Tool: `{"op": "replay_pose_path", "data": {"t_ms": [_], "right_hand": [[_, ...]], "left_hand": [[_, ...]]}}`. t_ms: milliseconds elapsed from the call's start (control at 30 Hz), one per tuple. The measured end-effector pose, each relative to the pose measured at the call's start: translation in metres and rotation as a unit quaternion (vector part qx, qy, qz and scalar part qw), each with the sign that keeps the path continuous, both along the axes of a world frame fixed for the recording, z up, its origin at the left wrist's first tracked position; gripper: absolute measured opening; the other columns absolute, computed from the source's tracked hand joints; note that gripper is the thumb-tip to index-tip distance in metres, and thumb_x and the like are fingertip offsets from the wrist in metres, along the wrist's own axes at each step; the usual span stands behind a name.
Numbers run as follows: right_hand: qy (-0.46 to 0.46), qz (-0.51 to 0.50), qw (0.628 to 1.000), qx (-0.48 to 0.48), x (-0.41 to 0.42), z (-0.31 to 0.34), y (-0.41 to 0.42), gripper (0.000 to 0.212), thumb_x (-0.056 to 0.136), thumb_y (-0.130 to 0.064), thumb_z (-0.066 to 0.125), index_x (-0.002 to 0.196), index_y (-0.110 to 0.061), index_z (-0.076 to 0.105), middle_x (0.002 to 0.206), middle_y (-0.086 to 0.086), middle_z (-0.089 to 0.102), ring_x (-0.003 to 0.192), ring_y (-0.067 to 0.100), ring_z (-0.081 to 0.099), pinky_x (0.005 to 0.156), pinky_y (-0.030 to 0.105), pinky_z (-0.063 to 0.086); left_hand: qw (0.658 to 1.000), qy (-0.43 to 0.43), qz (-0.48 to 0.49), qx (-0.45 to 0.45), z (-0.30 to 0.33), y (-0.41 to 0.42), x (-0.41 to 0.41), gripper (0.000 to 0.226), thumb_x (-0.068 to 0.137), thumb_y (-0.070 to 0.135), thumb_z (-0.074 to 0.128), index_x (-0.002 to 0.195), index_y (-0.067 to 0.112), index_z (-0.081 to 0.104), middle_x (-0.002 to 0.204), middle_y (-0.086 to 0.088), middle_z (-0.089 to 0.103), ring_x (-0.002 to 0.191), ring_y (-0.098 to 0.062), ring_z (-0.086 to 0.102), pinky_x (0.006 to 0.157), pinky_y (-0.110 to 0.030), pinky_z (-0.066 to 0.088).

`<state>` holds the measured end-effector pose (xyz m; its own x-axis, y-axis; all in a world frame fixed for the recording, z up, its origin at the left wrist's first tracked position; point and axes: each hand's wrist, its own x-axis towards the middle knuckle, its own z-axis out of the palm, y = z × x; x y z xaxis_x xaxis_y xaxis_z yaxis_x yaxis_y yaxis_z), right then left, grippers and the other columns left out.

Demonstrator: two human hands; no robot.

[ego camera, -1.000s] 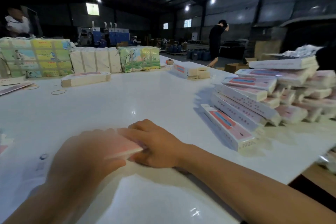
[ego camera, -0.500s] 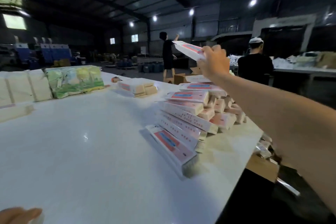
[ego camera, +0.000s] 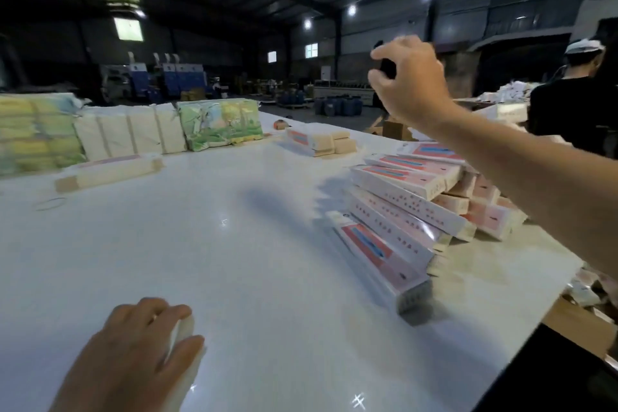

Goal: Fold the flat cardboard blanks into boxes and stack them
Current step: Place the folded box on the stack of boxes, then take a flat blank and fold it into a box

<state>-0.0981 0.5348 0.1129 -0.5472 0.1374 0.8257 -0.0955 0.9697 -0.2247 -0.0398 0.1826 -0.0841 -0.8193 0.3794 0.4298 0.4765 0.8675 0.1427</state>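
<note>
- White glossy counter [ego camera: 207,264] fills most of the view, ceiling lights reflected on it.
- Heap of folded boxes [ego camera: 411,211], pink-and-white with red and blue print, at the right side of the counter, layered and leaning; the lowest one lies nearest the camera.
- Right hand [ego camera: 409,78] raised in the air above and behind the heap, fingers curled, grip holding nothing visible.
- Left hand [ego camera: 133,354] low on the near counter, fingers resting on a pale, blurred piece of card [ego camera: 185,341]; whether the grip closes round it cannot be told.
- Far left: wrapped bundles [ego camera: 130,134] of white stock, with green and yellow printed packs [ego camera: 220,125] beside them.
- A long pale bundle [ego camera: 107,172] lies in front of those; a rubber band [ego camera: 52,203] sits loose near it.
- Small pile of flat blanks [ego camera: 317,140] near the far middle of the counter.
- Room: dark warehouse, metal roof, spot lights, small bright windows, blue machines [ego camera: 174,77] at the back.
- A person in a black shirt and white cap [ego camera: 575,104] at the right edge.
</note>
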Motion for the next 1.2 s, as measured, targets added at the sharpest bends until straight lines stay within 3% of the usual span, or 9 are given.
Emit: {"op": "replay_pose_path", "data": {"t_ms": [133, 233, 300, 633, 733, 833, 900, 1067, 1200], "right_hand": [[-0.1, 0.23, 0.967, 0.041, 0.023, -0.07, -0.121, 0.022, 0.091, -0.026, 0.054, 0.105, -0.021, 0.069, 0.111, 0.0, 0.065, 0.107, 0.02, 0.056, 0.092, 0.04, 0.045], [-0.277, 0.244, 0.926, 0.085, 0.034, -0.148, -0.169, 0.027, 0.095, -0.029, 0.047, 0.115, -0.022, 0.064, 0.124, 0.0, 0.058, 0.116, 0.022, 0.049, 0.094, 0.034, 0.041], [-0.337, 0.227, 0.905, 0.124, 0.036, -0.186, -0.179, 0.03, 0.097, -0.03, 0.042, 0.117, -0.022, 0.062, 0.126, 0.0, 0.055, 0.116, 0.023, 0.048, 0.093, 0.032, 0.041], [-0.325, 0.265, 0.905, 0.071, 0.031, -0.206, -0.177, 0.015, 0.088, -0.023, 0.056, 0.096, -0.028, 0.068, 0.113, -0.002, 0.062, 0.104, 0.024, 0.054, 0.082, 0.035, 0.042], [-0.308, 0.297, 0.903, 0.047, 0.03, -0.207, -0.175, 0.027, 0.084, -0.021, 0.06, 0.086, -0.048, 0.058, 0.106, -0.006, 0.064, 0.102, 0.027, 0.06, 0.085, 0.043, 0.048], [-0.284, 0.308, 0.906, 0.063, 0.022, -0.215, -0.167, 0.037, 0.082, -0.019, 0.062, 0.081, -0.055, 0.054, 0.1, -0.012, 0.063, 0.101, 0.025, 0.063, 0.082, 0.046, 0.05], [-0.276, 0.306, 0.908, 0.073, 0.019, -0.219, -0.164, 0.042, 0.081, -0.019, 0.062, 0.085, -0.06, 0.052, 0.098, -0.016, 0.06, 0.096, 0.024, 0.063, 0.08, 0.045, 0.051], [-0.271, 0.296, 0.913, 0.073, 0.019, -0.22, -0.163, 0.051, 0.079, -0.015, 0.066, 0.081, -0.064, 0.05, 0.092, -0.016, 0.057, 0.083, 0.026, 0.06, 0.074, 0.045, 0.05], [-0.272, 0.309, 0.91, 0.051, 0.024, -0.214, -0.167, 0.041, 0.081, -0.013, 0.064, 0.079, -0.053, 0.053, 0.096, -0.013, 0.061, 0.095, 0.028, 0.062, 0.083, 0.048, 0.049]], "left_hand": [[0.997, -0.066, 0.048, 0.0, 0.004, 0.002, 0.011, 0.061, 0.064, 0.064, 0.013, 0.105, 0.041, 0.053, 0.107, 0.02, 0.046, 0.106, -0.006, 0.04, 0.079, -0.021, 0.034], [0.996, -0.057, 0.066, -0.026, -0.001, 0.003, 0.013, 0.047, 0.081, 0.06, 0.026, 0.113, 0.036, 0.052, 0.113, 0.018, 0.045, 0.11, -0.007, 0.037, 0.086, -0.02, 0.035], [0.995, -0.046, 0.073, -0.055, -0.005, 0.002, 0.011, 0.041, 0.089, 0.054, 0.037, 0.122, 0.034, 0.052, 0.12, 0.012, 0.047, 0.112, -0.012, 0.038, 0.092, -0.025, 0.036], [0.991, -0.114, 0.069, 0.033, -0.005, -0.006, 0.008, 0.04, 0.091, 0.044, 0.046, 0.124, 0.022, 0.054, 0.125, -0.002, 0.049, 0.117, -0.022, 0.036, 0.092, -0.037, 0.034], [0.973, -0.119, 0.173, 0.097, 0.014, -0.033, 0.0, 0.04, 0.092, 0.045, 0.044, 0.124, 0.023, 0.054, 0.125, -0.002, 0.051, 0.119, -0.022, 0.04, 0.089, -0.038, 0.038], [0.945, -0.099, 0.31, 0.029, 0.045, -0.085, -0.012, 0.04, 0.092, 0.042, 0.042, 0.122, 0.018, 0.052, 0.122, -0.006, 0.049, 0.114, -0.025, 0.043, 0.078, -0.036, 0.035], [0.912, -0.099, 0.396, -0.034, 0.06, -0.126, -0.013, 0.04, 0.089, 0.044, 0.045, 0.117, 0.016, 0.053, 0.118, -0.009, 0.046, 0.112, -0.028, 0.041, 0.075, -0.035, 0.032], [0.812, -0.194, 0.545, -0.082, 0.055, -0.187, -0.006, 0.07, 0.065, 0.077, 0.059, 0.095, 0.013, 0.055, 0.087, -0.007, 0.047, 0.09, -0.026, 0.049, 0.077, -0.033, 0.051], [0.829, -0.208, 0.519, 0.0, 0.048, -0.191, -0.016, 0.063, 0.066, 0.054, 0.075, 0.102, 0.01, 0.048, 0.084, -0.004, 0.047, 0.085, -0.023, 0.047, 0.067, -0.032, 0.044]]}}
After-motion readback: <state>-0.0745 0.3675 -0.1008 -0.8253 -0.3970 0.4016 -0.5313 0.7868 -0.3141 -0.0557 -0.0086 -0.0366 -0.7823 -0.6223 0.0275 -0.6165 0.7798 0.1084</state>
